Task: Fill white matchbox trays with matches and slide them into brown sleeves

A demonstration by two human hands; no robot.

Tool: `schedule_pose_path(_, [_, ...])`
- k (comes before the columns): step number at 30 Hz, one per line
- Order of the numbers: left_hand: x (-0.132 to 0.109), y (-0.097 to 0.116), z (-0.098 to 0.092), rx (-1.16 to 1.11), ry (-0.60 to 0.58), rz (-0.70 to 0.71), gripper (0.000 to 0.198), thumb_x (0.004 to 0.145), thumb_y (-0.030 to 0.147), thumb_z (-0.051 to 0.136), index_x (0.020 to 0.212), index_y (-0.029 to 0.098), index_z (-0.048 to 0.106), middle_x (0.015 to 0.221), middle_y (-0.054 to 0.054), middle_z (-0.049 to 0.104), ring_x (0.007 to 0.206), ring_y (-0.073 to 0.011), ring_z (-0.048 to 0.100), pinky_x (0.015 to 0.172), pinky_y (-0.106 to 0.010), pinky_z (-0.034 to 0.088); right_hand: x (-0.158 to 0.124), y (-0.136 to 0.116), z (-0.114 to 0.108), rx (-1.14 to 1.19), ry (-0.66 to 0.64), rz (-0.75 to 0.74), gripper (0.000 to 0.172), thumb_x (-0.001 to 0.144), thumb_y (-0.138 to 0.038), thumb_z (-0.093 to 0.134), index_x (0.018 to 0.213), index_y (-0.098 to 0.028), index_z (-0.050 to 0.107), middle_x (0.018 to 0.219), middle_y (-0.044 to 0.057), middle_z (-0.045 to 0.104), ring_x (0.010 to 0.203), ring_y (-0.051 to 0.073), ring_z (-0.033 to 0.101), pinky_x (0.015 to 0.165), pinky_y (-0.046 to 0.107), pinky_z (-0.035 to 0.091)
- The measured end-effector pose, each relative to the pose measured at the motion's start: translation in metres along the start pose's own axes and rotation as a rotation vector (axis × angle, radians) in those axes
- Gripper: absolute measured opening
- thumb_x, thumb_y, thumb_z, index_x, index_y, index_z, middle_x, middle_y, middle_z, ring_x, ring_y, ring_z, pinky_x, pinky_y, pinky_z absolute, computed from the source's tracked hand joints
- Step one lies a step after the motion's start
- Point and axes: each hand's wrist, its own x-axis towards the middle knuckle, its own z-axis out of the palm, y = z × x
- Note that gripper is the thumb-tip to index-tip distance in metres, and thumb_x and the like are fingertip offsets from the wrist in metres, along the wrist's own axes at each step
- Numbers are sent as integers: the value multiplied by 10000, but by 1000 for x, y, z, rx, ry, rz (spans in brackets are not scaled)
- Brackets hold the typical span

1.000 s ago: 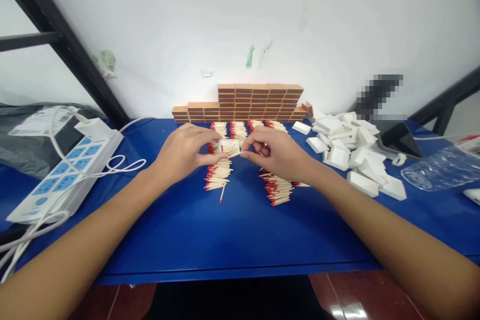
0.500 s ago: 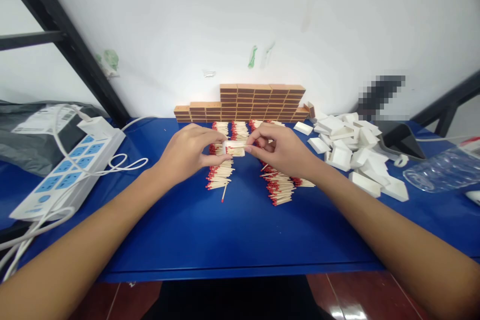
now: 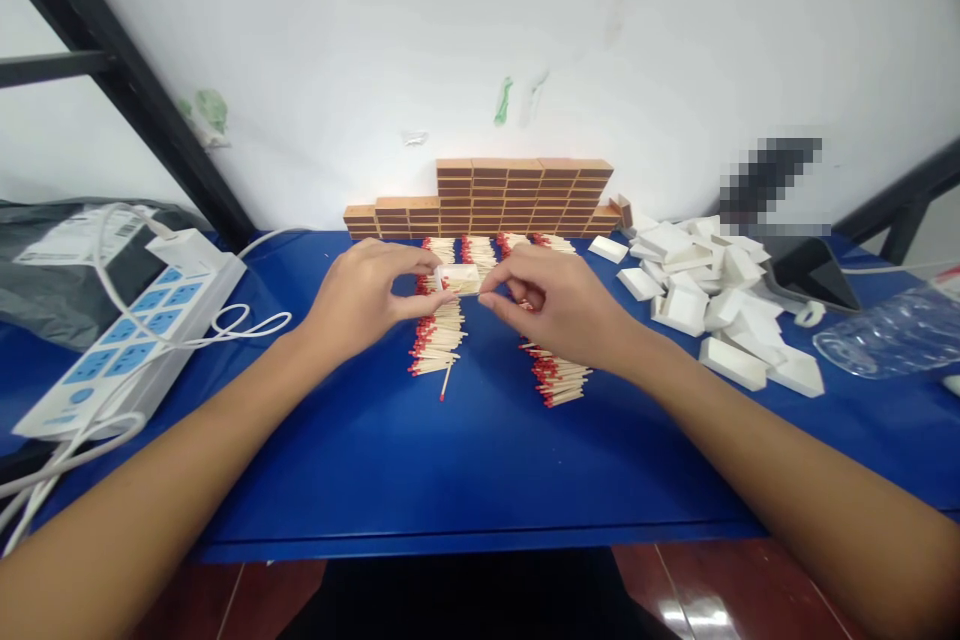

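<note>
Between my two hands is a small white matchbox tray (image 3: 471, 272), held above the table with a few red-headed matches inside. My left hand (image 3: 356, 300) grips its left end between thumb and fingers. At the right end, the thumb and forefinger of my right hand (image 3: 555, 305) pinch the edge, the other fingers curled in. Rows of loose matches (image 3: 436, 335) lie under and around the tray, partly covered by my hands. One stray match (image 3: 445, 382) lies below the left row. More matches (image 3: 559, 380) show beneath my right hand.
Brown matchboxes (image 3: 525, 198) are stacked against the wall. To the right are a heap of white trays (image 3: 731, 315), a dark device (image 3: 814, 272) and a clear plastic bottle (image 3: 892, 335). A power strip (image 3: 127, 345) with loose cables and a grey bag (image 3: 52, 270) occupy the left.
Both hands and the tray have shifted slightly up and left in the picture. The tray remains held between them.
</note>
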Motion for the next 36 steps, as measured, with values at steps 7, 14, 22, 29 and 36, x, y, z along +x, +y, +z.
schedule_pose_path(7, [0,-1,-1,38,-23,-25,298,926,474,798,1057,206,790,990,-43,841,896,-250,786,848,-377,556,-9,-16,20,193,-407,18,141,958,-133,698,1046,-232,747,976,11,634,762,129,576,708,281,461])
schedule_pose_path(14, [2,1,-2,59,-37,-3,304,914,461,820,1057,194,786,998,-44,840,900,-253,787,842,-372,543,-11,-21,23,202,-466,74,81,975,-134,685,968,-207,720,1012,17,660,795,128,597,739,281,464])
schedule_pose_path(22, [1,1,-3,65,-32,4,283,897,411,847,1036,175,776,994,-38,838,889,-260,787,843,-378,540,-11,-28,23,190,-464,80,39,990,-188,685,1012,-192,717,994,19,640,788,124,571,731,268,443])
schedule_pose_path(29, [2,3,-3,69,-40,5,259,922,415,820,1046,192,771,1003,-31,838,910,-253,789,858,-375,542,-14,-34,29,165,-449,113,53,985,-150,660,975,-187,697,1010,16,667,799,121,584,738,269,444])
schedule_pose_path(36, [0,0,-2,78,-33,15,293,904,434,837,1058,193,771,999,-36,837,882,-248,783,845,-376,545,-18,-36,40,135,-391,101,26,1007,-189,664,982,-192,669,1015,24,681,834,140,611,741,274,450])
